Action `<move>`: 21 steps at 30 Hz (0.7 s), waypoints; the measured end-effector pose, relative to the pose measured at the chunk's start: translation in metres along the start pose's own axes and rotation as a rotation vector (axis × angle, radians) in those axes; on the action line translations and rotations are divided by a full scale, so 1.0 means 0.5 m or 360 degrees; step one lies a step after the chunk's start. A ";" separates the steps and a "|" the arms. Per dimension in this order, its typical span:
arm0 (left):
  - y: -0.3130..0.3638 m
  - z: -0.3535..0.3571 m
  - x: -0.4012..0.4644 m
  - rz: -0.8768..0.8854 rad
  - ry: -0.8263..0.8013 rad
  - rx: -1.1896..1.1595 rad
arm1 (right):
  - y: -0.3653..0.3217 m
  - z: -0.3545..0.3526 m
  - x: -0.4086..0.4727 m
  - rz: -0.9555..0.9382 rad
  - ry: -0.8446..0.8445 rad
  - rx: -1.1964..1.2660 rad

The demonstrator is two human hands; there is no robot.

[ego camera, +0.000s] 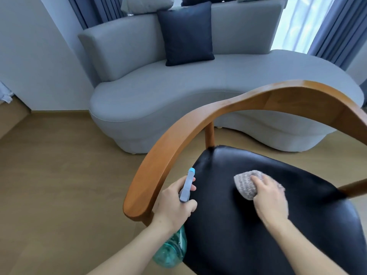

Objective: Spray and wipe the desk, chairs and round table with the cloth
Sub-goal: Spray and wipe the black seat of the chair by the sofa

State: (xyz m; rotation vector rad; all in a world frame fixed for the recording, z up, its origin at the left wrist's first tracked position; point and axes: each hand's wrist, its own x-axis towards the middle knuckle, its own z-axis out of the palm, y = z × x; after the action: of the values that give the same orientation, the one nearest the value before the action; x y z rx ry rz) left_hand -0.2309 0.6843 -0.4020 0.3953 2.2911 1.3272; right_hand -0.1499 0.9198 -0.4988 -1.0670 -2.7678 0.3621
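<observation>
Centrally, right hand (271, 197) presses grey cloth (246, 185) flat-fingered onto black chair seat (258, 235); left hand (174, 203) grips spray bottle (186, 187).

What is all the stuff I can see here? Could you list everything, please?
chair: one, curved brown wooden back and arms, black padded seat, right in front
cloth: one, grey-pink, on the chair seat under the right hand
spray bottle: one, grey head with blue tip, clear teal body, at the chair's left edge
sofa: one, light grey, curved, behind the chair
dark cushion: one, navy, upright against the sofa back
pale cushions: at least two, grey, on top of the sofa back, partly cut off
curtains: blue-grey, behind the sofa, both sides
floor: light wood
left hand: grips the spray bottle
right hand: presses on the cloth
</observation>
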 end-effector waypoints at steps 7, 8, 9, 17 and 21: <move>-0.035 -0.001 0.031 -0.0107 0.0003 -0.0001 | -0.036 0.103 0.027 0.0130 -0.0136 0.0026; -0.039 -0.004 0.029 -0.0109 0.0000 -0.0012 | -0.061 0.118 0.014 0.0072 -0.0123 0.0044; -0.041 -0.008 0.025 -0.0095 -0.0008 -0.0011 | -0.088 0.132 -0.001 -0.0001 -0.0107 0.0081; -0.044 -0.032 -0.071 0.0082 0.0025 -0.0008 | -0.234 0.178 -0.234 -0.0689 -0.0353 0.0263; -0.068 -0.071 -0.135 0.0059 0.0061 0.0038 | -0.209 0.163 -0.317 -0.0865 -0.0308 0.0159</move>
State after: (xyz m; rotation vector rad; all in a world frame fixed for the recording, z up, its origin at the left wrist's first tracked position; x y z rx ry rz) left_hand -0.1923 0.6102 -0.3999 0.4257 2.3436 1.3370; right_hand -0.1190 0.7239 -0.5568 -0.2401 -3.0144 0.5367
